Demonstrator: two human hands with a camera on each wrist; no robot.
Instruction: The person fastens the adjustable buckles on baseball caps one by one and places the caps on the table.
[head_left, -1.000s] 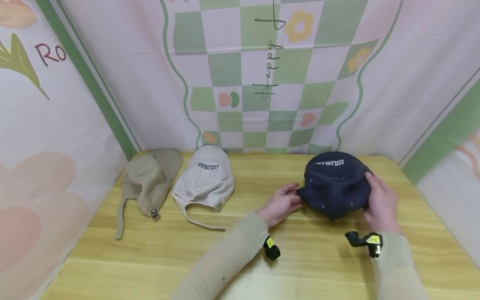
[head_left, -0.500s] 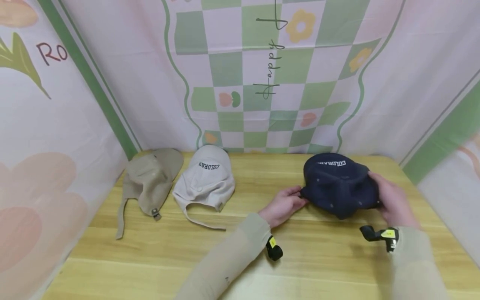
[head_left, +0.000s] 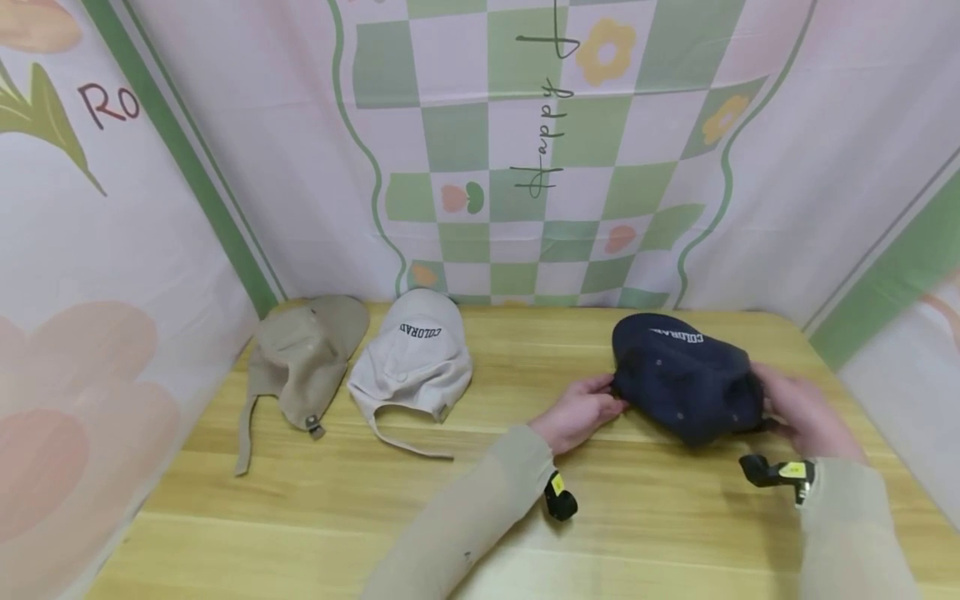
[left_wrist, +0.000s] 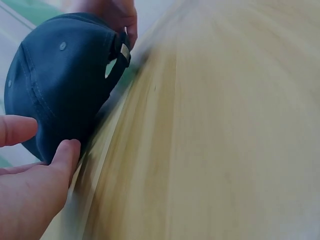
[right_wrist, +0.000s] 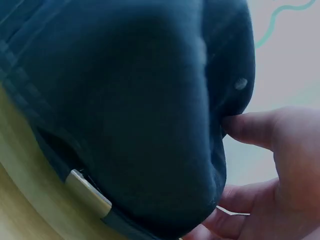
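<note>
A navy baseball cap (head_left: 686,383) with white lettering is held between both hands at the right of the table. My left hand (head_left: 577,414) grips its left edge; the left wrist view shows fingertips (left_wrist: 67,150) against the dark cloth. At the cap's right side, my right hand (head_left: 813,415) holds the lower rim, with the thumb (right_wrist: 247,127) on the outer cloth and other fingers partly hidden beneath. The strap's metal buckle (right_wrist: 87,194) shows at the cap's back in the right wrist view. Whether the cap touches the table cannot be told.
A white cap (head_left: 411,362) with dark lettering lies left of centre, its loose strap trailing toward me. Beside it, farther left, lies a khaki cap (head_left: 303,354). The wooden table (head_left: 300,533) meets printed cloth walls (head_left: 517,242) at the back and sides.
The navy cap has turned and shifted slightly right and toward me. My right hand has moved right and nearer along its rim; my left hand follows slightly right. The other caps stay put.
</note>
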